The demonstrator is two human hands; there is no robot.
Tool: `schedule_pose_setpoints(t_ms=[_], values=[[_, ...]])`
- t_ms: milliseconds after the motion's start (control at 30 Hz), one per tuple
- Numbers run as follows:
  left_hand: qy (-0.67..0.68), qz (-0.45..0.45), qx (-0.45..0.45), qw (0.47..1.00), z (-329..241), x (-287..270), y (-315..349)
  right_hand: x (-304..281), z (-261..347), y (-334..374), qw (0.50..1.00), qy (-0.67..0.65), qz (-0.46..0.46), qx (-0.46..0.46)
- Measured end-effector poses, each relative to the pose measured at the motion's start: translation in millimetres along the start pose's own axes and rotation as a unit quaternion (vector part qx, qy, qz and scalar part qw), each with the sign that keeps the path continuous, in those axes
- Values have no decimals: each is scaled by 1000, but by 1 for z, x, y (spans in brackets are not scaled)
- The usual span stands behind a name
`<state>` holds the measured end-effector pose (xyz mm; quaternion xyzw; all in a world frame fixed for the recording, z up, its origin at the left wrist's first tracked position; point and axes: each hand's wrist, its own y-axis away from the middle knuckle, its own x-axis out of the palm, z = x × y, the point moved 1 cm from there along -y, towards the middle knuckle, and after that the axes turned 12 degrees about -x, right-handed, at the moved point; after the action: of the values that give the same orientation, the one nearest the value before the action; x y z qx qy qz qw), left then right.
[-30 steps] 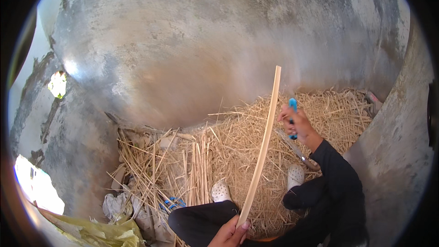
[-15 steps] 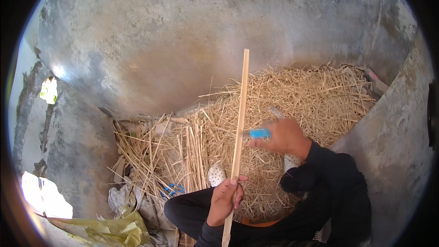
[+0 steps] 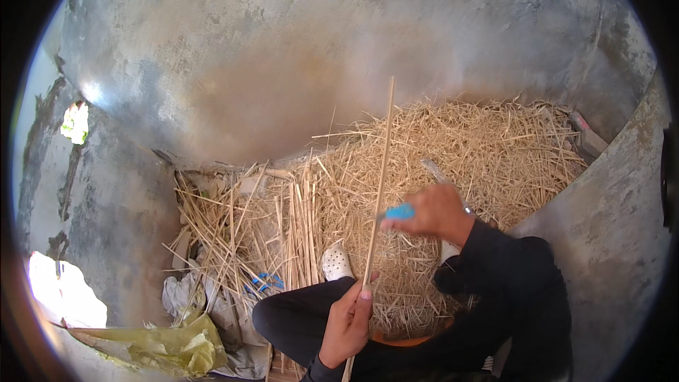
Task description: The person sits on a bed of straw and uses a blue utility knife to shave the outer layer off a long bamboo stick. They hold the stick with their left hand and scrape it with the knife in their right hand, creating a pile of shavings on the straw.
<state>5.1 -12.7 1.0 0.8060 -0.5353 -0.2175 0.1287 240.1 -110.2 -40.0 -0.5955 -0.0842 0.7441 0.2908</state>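
Note:
A long, thin bamboo strip stands slanted in front of me, its narrow edge turned toward view. Around its lower part my left hand is closed, the thumb pressed along it. My right hand grips a blue-handled knife, somewhat smeared by motion. Its short dark blade meets the strip's side around mid-length, though the exact contact is blurred. Under both hands spreads a thick heap of pale shavings.
Cut strips lie bunched on the left, near a blue object I cannot make out. A yellowish sheet lies lower left. White perforated shoes are at my feet. A grey wall rises beyond the heap.
The bamboo strip has turned from its broad face to its narrow edge, its top shifting slightly right. My left grip has rolled with it; the knife has tilted and stays beside the strip.

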Motion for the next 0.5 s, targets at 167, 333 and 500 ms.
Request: schedule_pose_setpoints(t_ms=[167, 333, 500], values=[[26, -1, -13, 1000, -4, -4, 6, 9, 21, 11, 999, -39, 25, 11], [22, 15, -16, 1000, -5, 4, 19, 4, -15, 0, 997, 58, -46, 13], [21, 32, -18, 999, 9, 5, 22, 1, -16, 12, 999, 13, -9, 47]])
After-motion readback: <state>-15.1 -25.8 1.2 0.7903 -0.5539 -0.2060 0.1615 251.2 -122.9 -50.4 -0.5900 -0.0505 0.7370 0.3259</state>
